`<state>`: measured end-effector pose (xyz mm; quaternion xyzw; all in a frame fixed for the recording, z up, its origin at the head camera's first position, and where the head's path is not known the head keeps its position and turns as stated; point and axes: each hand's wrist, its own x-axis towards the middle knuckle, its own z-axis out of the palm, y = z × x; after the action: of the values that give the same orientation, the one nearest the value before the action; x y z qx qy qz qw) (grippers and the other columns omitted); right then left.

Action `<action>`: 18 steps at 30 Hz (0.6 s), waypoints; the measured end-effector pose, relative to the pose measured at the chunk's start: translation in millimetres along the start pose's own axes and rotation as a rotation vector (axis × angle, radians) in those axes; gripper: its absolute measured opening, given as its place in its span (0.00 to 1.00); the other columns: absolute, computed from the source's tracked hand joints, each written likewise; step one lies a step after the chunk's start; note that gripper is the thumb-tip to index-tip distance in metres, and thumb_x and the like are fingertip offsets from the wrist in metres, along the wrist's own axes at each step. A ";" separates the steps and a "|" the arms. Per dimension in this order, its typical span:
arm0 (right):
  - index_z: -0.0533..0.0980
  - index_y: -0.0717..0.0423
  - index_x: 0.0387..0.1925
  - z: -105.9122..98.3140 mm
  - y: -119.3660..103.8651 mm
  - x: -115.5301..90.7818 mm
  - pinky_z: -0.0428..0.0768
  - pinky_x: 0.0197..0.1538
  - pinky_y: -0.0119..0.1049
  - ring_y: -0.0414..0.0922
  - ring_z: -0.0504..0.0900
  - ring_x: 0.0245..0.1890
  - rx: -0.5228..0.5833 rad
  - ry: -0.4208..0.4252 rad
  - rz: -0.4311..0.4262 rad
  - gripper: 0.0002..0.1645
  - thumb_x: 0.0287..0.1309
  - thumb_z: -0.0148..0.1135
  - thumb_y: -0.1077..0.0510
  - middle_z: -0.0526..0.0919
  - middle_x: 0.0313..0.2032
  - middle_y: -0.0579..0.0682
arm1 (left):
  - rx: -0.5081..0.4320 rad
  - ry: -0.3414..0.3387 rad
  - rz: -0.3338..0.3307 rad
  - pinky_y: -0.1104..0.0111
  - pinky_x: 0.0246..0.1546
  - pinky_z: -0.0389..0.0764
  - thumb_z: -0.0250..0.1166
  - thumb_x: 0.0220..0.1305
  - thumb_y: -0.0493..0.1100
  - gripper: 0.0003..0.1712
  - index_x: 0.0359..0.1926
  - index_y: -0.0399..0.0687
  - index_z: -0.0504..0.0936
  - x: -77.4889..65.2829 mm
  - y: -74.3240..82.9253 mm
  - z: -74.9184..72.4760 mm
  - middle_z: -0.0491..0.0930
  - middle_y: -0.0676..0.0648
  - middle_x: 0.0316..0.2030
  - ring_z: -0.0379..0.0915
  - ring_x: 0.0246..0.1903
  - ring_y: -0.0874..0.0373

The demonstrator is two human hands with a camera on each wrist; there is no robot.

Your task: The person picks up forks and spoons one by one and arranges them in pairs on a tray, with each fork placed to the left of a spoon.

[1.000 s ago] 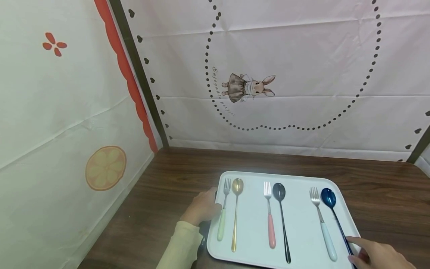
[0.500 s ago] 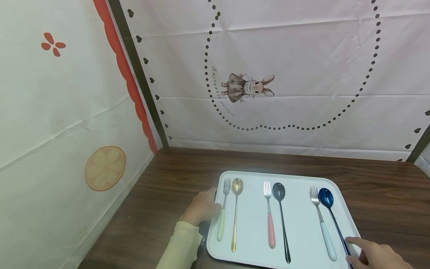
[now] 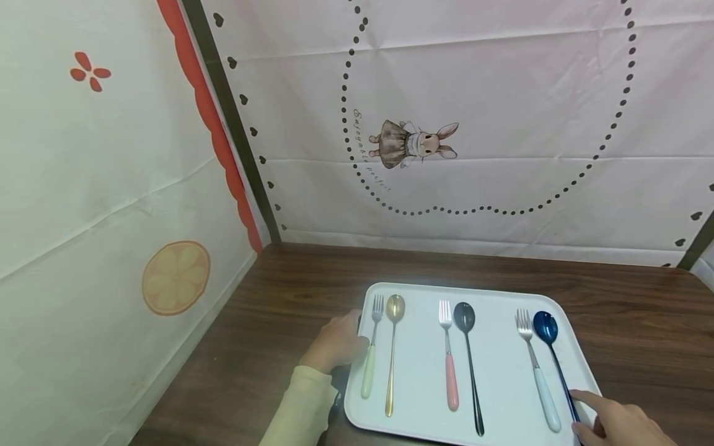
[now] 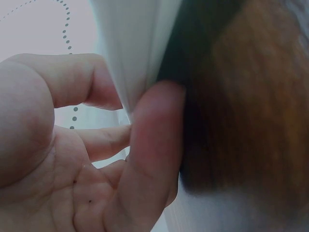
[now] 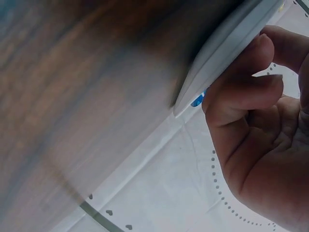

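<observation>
In the head view a white tray (image 3: 418, 359) lies on the wooden table. My left hand (image 3: 337, 344) grips its left rim, the thumb over the edge; the left wrist view shows that rim between thumb and fingers (image 4: 157, 140). At the tray's lower right, my right hand (image 3: 621, 421) pinches the handle of a blue spoon (image 3: 545, 327). That spoon lies just right of a fork with a light blue handle (image 3: 546, 399). Mid-tray are a pink-handled fork (image 3: 452, 384) and a black spoon (image 3: 464, 316). On the left lie a green-handled fork (image 3: 369, 371) and a gold spoon (image 3: 395, 308).
The dark wooden table (image 3: 268, 297) extends around the tray. Behind it hangs a printed cloth (image 3: 519, 111) with a rabbit and dots. Another cloth (image 3: 100, 204) with a red scalloped edge stands along the left side.
The blue spoon's bowl shifted slightly left, then back right, while its handle end moved a little left with my right hand. My left hand stayed on the rim.
</observation>
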<state>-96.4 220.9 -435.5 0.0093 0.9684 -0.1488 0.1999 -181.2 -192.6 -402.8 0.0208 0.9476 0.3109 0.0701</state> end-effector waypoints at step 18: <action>0.68 0.73 0.53 -4.9 -5.2 -4.7 0.76 0.26 0.40 0.40 0.71 0.20 0.025 0.088 0.006 0.45 0.48 0.63 0.38 0.73 0.19 0.44 | 0.019 -0.006 -0.002 0.54 0.34 0.80 0.58 0.56 0.43 0.30 0.61 0.42 0.66 -1.5 1.3 -0.1 0.76 0.43 0.40 0.71 0.30 0.54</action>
<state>-94.3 217.6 -427.9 0.0215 0.9743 -0.1597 0.1574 -179.7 -191.7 -401.8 0.0217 0.9504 0.3016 0.0728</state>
